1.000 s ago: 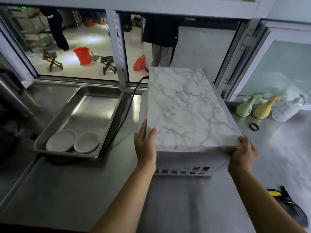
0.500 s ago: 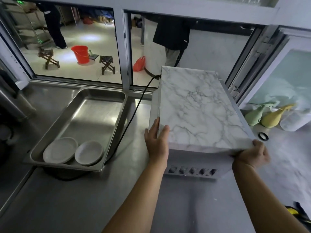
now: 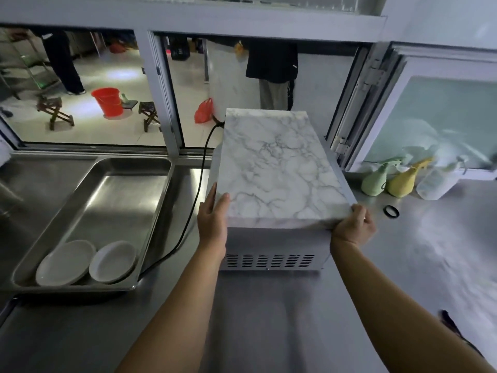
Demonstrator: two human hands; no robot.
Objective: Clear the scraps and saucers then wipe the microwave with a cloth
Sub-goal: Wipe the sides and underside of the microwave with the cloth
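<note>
L hand (image 3: 212, 224) flat on microwave (image 3: 277, 170) side, R hand (image 3: 353, 227) grips near corner; tray (image 3: 158, 211) beside

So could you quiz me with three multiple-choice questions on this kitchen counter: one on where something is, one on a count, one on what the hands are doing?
1. Where are the saucers?
A in the steel tray
B on the microwave
C on the windowsill

2. How many spray bottles stand at the right?
A one
B three
C five

3. What are the hands doing?
A hanging idle
B wiping with a cloth
C holding the microwave's sides

Answers:
1 A, both lie at the near end of the steel tray.
2 B, green, yellow, clear.
3 C, left hand and right hand flank the microwave.
</note>
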